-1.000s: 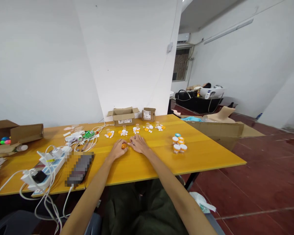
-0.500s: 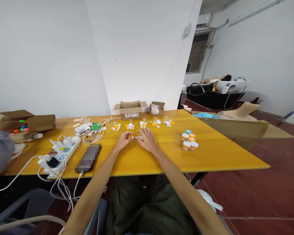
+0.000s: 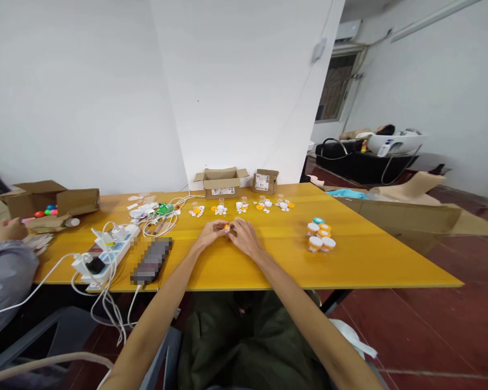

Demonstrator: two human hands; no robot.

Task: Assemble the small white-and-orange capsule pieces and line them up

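My left hand (image 3: 212, 233) and my right hand (image 3: 243, 235) meet above the front middle of the wooden table (image 3: 284, 265). Between their fingertips a small orange lid (image 3: 226, 228) shows, mostly covered by the fingers. My left hand pinches it from the left; the right fingers close on it from the other side. Whether a jar body or small white pieces are in the fingers too, I cannot make out. Beyond the hands stands a row of small clear jars (image 3: 244, 200), with orange lids (image 3: 259, 207) and small white pieces (image 3: 218, 209) lying around them.
Several lidded jars (image 3: 324, 243) stand grouped at the right. Two cardboard boxes (image 3: 222, 183) are at the wall. A phone (image 3: 152, 261), power strip (image 3: 113, 254) and cables lie left. Another person's hand (image 3: 8, 231) is near a box of coloured balls (image 3: 79, 201).
My hands have drawn closer together, the right fingers coming to the orange lid in the left hand. White pieces seen under the right hand no longer show. The view has shifted slightly.
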